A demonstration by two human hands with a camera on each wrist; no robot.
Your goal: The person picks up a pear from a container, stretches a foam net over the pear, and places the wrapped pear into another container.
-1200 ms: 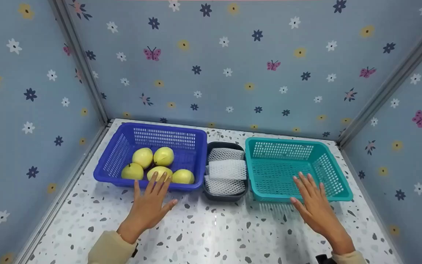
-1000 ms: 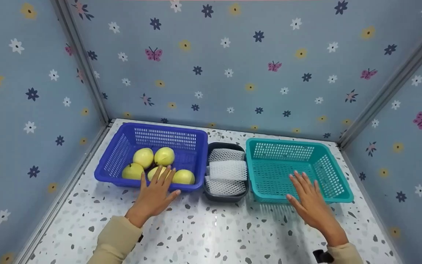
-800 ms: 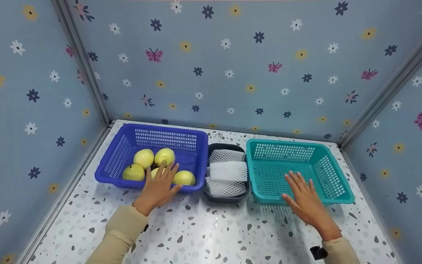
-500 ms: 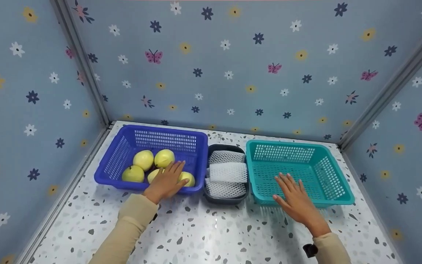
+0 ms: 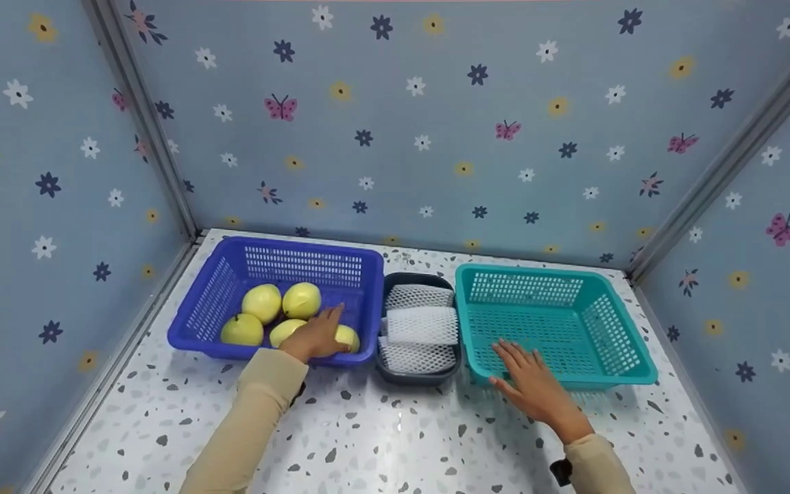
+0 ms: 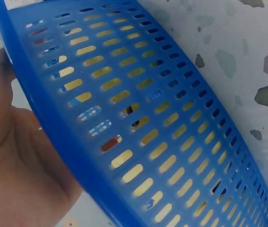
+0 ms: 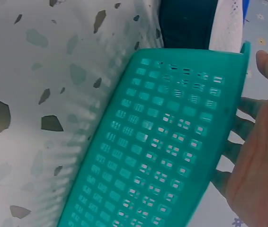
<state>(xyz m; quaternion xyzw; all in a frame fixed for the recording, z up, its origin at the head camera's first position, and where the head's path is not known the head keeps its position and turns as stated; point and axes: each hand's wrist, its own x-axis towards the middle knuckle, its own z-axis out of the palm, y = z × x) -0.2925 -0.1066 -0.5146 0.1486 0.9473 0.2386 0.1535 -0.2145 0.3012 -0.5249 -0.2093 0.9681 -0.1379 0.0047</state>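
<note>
In the head view my left hand [image 5: 316, 336] reaches over the front rim of the blue basket [image 5: 196, 338]. It is over a round yellow-green fruit [image 5: 348, 337], an apple or pear, at the front right, its thumb and fingers spread about it. Contact cannot be made out. Several similar fruits [image 5: 261, 304] lie in the same basket. In the left wrist view the basket wall [image 6: 138, 113] hides the fingertips. My right hand [image 5: 533, 387], fingers extended, is over the front rim of the green basket [image 5: 631, 379]; the right wrist view shows its fingers [image 7: 231, 150] beyond that rim.
Between the baskets stands a dark grey container [image 5: 417, 379] with several white foam fruit nets [image 5: 422, 325]. A speckled white table [image 5: 395, 446] lies beneath. Flower-patterned panels [image 5: 395, 123] enclose the back and sides.
My left hand has moved right and forward, from the basket's front edge to over the front-right fruit, its fingers now bending downward. My right hand has shifted left along the green basket's front.
</note>
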